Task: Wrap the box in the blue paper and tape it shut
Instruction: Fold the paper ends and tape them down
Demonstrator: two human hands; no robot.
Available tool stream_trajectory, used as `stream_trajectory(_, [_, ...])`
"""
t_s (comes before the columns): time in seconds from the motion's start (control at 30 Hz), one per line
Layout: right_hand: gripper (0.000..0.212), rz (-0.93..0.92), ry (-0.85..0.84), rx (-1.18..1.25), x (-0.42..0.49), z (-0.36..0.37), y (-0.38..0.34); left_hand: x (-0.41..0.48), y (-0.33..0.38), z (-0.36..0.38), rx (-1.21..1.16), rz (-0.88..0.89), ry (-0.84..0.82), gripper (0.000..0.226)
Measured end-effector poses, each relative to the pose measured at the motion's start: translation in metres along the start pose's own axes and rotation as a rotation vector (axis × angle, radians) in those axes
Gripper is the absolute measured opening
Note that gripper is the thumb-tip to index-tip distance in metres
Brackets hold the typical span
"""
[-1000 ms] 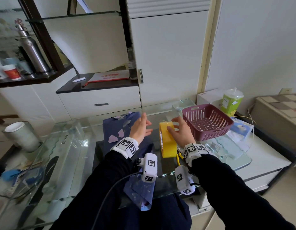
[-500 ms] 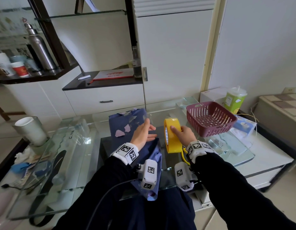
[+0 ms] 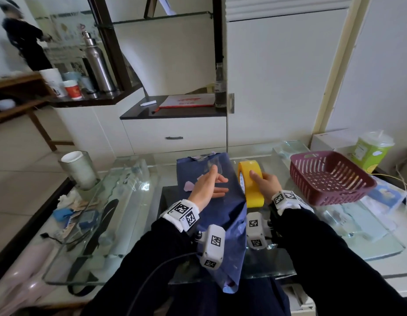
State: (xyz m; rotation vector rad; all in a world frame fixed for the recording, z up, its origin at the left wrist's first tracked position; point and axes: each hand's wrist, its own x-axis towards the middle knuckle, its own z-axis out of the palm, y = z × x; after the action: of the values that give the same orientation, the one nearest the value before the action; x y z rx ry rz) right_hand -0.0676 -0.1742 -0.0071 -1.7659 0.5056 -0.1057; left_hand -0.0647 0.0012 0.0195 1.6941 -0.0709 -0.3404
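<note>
On the glass table (image 3: pixel 127 201) my left hand (image 3: pixel 207 188) presses flat on limp-looking blue paper (image 3: pixel 229 215); my right hand (image 3: pixel 266 185) clamps the stiff tape roll (image 3: pixel 255 197).

The right hand (image 3: pixel 265 185) now grips the tape roll (image 3: pixel 252 195), brought beside the blue paper (image 3: pixel 231 215).

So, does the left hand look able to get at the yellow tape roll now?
Probably yes. The left hand lies on the blue paper just beside the yellow tape roll, nothing between them, though the right hand grips that roll.
</note>
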Motion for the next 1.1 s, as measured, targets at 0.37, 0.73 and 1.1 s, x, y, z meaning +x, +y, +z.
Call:
stream_trajectory(0.37, [0.040,0.001,-0.052,-0.054,-0.007,0.000,0.001,-0.017,-0.015,-0.009,-0.027,-0.032,0.014,0.049])
stream_trajectory(0.73, [0.064,-0.035,0.066,-0.095,-0.013,0.000,0.016,-0.040,-0.035,-0.011,-0.017,-0.062,-0.083,0.043])
stream_trajectory(1.1, [0.009,-0.308,-0.003,0.092,-0.037,0.020,-0.010,-0.032,-0.029,-0.009,0.050,-0.086,-0.140,0.040])
